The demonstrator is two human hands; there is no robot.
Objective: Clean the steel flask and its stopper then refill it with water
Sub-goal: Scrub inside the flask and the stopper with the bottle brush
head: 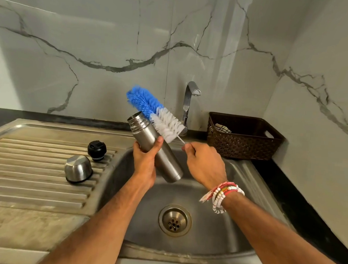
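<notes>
Flask (163,155), smooth brushed-steel cylinder, gripped by left hand (144,160); right hand (204,162) pinches bristly bottle brush's (157,116) wire.

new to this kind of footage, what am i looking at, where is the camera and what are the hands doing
No machine here: a person's bare hands, seen from one camera worn on their head, looking down over a steel sink. The left hand grips the open steel flask, tilted above the basin. The right hand pinches the wire handle of a blue-and-white bottle brush; its bristles are outside the flask, beside its mouth. On the ribbed drainboard sit the black stopper and a steel cup, dome up. A tap and a brown basket stand behind.
</notes>
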